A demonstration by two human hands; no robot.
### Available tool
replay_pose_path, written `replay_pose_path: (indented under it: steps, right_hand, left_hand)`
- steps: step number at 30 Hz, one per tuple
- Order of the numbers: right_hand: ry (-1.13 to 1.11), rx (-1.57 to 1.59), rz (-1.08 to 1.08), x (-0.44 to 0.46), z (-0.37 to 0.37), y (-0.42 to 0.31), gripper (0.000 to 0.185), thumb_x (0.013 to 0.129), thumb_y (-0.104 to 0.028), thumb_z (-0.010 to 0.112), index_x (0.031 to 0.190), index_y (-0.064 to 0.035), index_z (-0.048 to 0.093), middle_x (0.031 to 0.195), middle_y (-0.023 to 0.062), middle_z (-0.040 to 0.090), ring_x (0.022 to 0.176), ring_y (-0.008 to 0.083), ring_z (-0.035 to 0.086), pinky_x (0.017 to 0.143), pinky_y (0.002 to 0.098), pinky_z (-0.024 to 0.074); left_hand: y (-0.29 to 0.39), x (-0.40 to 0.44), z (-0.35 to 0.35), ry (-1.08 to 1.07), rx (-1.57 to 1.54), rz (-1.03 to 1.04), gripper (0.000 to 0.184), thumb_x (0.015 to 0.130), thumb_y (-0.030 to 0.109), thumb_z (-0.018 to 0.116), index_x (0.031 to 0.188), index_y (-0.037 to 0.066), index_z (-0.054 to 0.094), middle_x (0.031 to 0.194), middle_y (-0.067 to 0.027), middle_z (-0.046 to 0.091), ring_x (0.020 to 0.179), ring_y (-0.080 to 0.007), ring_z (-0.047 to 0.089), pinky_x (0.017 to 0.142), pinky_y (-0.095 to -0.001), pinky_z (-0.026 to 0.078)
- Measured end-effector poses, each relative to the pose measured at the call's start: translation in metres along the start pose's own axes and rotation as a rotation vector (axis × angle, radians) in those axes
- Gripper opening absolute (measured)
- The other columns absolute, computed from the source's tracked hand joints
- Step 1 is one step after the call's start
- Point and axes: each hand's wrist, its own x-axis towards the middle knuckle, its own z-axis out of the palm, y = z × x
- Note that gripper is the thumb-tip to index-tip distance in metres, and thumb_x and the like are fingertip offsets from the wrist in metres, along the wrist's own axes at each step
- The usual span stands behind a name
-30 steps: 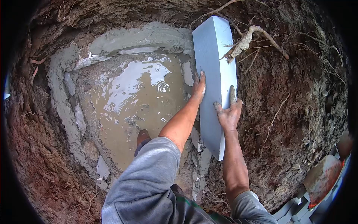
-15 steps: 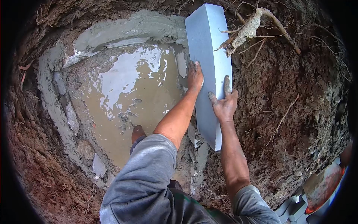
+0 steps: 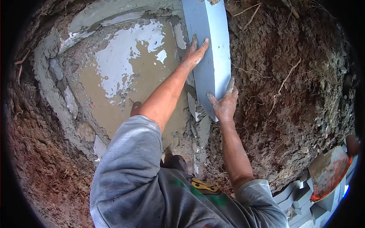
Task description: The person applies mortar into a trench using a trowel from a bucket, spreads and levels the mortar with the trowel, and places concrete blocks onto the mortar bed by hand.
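Observation:
A long pale grey concrete block (image 3: pixel 202 72) lies lengthwise along the right side of the mortar-lined pit, its far end cut off by the top of the view. My left hand (image 3: pixel 197 53) presses on its left face, with the thumb over the upper edge. Lower down, my right hand (image 3: pixel 225 104) grips the near end, thumb on the left face and fingers along the right one. Grey mortar is smeared on the fingers of both hands. Beneath the block, a mortar bed with broken pieces (image 3: pixel 201 131) shows at its near end.
Muddy water (image 3: pixel 152 76) fills the pit's middle, where a leg stands. A wet mortar course (image 3: pixel 45 81) curves round the left and far sides. Rooty soil (image 3: pixel 289 98) rises on the right. Several grey blocks (image 3: pixel 300 201) and a reddish-stained pan-like object (image 3: pixel 331 173) are at lower right.
The camera view has tipped, so the scene sits higher. The block has shifted slightly away from me, and my right hand now holds it closer to its near end.

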Motion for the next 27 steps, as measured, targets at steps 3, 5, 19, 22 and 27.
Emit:
replay_pose_path:
  steps: [3, 5, 19, 22, 27]
  right_hand:
    - [-0.264, 0.02, 0.168, -0.023, 0.006, 0.022, 0.108, 0.07, -0.021, 0.078, 0.151, -0.0167, 0.006, 0.116, 0.0259, 0.042, 0.107, 0.0417, 0.047, 0.092, 0.0458, 0.0428]
    - [-0.215, 0.014, 0.085, -0.021, 0.007, 0.029, 0.109, 0.07, -0.019, 0.077, 0.151, -0.0187, 0.004, 0.107, 0.0237, 0.045, 0.098, 0.0407, 0.051, 0.086, 0.0456, 0.0453]
    - [-0.195, 0.014, 0.059, -0.017, 0.005, 0.033, 0.094, 0.069, -0.018, 0.076, 0.147, -0.0096, 0.023, 0.103, 0.0225, 0.044, 0.096, 0.0412, 0.049, 0.084, 0.0479, 0.0433]
    - [-0.194, -0.038, 0.044, -0.025, 0.024, 0.052, 0.089, 0.071, -0.019, 0.075, 0.145, -0.0078, 0.027, 0.11, 0.0243, 0.043, 0.103, 0.0415, 0.046, 0.088, 0.0499, 0.0403]
    - [-0.227, 0.002, 0.09, -0.018, 0.007, 0.033, 0.105, 0.07, -0.021, 0.075, 0.151, -0.0188, 0.008, 0.117, 0.0271, 0.04, 0.11, 0.0426, 0.043, 0.095, 0.0517, 0.0362]
  left_hand:
    - [0.003, -0.006, 0.009, -0.053, -0.062, 0.032, 0.121, 0.074, 0.082, 0.043, 0.146, -0.003, -0.005, 0.15, -0.0301, 0.006, 0.141, -0.0391, 0.009, 0.114, -0.0441, 0.018]
    - [0.006, -0.006, 0.012, -0.058, -0.07, -0.003, 0.123, 0.073, 0.083, 0.043, 0.145, -0.005, -0.005, 0.151, -0.0284, 0.007, 0.142, -0.0362, 0.009, 0.114, -0.0421, 0.018]
    - [0.016, -0.001, 0.026, 0.093, 0.001, 0.118, 0.124, 0.07, 0.049, 0.076, 0.139, -0.018, -0.003, 0.135, -0.0374, 0.034, 0.121, -0.0356, 0.049, 0.099, -0.0386, 0.042]
    - [0.014, -0.004, 0.024, -0.005, -0.131, 0.026, 0.121, 0.07, 0.045, 0.078, 0.14, -0.017, 0.001, 0.132, -0.0337, 0.04, 0.12, -0.0324, 0.049, 0.097, -0.0368, 0.044]
    - [0.018, -0.008, 0.03, 0.119, -0.089, 0.057, 0.112, 0.071, 0.044, 0.077, 0.14, -0.015, 0.012, 0.124, -0.0291, 0.05, 0.109, -0.0297, 0.057, 0.093, -0.0351, 0.046]
